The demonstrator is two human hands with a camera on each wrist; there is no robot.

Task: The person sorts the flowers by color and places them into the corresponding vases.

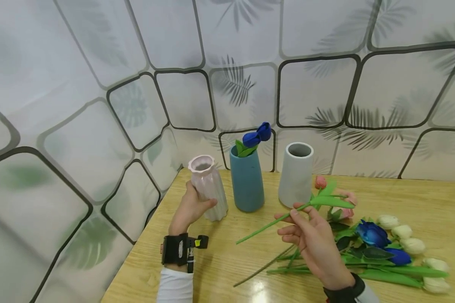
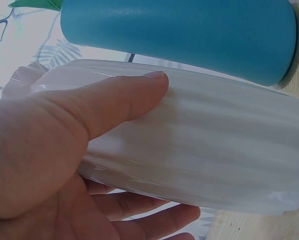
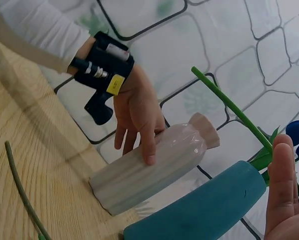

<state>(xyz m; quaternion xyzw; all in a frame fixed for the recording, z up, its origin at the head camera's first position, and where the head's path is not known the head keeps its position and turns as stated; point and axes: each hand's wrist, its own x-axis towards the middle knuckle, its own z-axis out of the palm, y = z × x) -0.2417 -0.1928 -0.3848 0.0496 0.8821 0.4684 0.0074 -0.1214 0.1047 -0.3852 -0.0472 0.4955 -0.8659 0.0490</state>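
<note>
The left hand (image 1: 193, 205) reaches in from the lower left, the forearm in a white sleeve (image 1: 175, 286) and the wrist wearing a black strapped device (image 1: 176, 249). Its grip is clamped on a pale pink, glossy fluted vase with a scalloped rim (image 1: 212, 187), thumb laid across the near side, fingers around the opposite side. That vase stands on the light wooden tabletop (image 1: 220, 269), just beside a tapered matte blue vase (image 1: 247, 185) holding deep blue tulips (image 1: 252, 139).

The right hand (image 1: 318, 244) comes up from the lower right, a black band (image 1: 345, 293) at its wrist, palm turned toward the left. Its grip is pinched on a slender green artificial flower stem (image 1: 263, 228) between thumb and fingers, the other fingers loosely extended. The stem slants above the tabletop, bare end pointing to the lower left, leaves (image 1: 333, 201) at the upper right; its bloom cannot be told from pink flowers behind. A white tapered vase (image 1: 295, 181) stands beyond this hand, and a blue rose (image 1: 372, 234) and white tulips (image 1: 413, 245) lie to its right.
</note>
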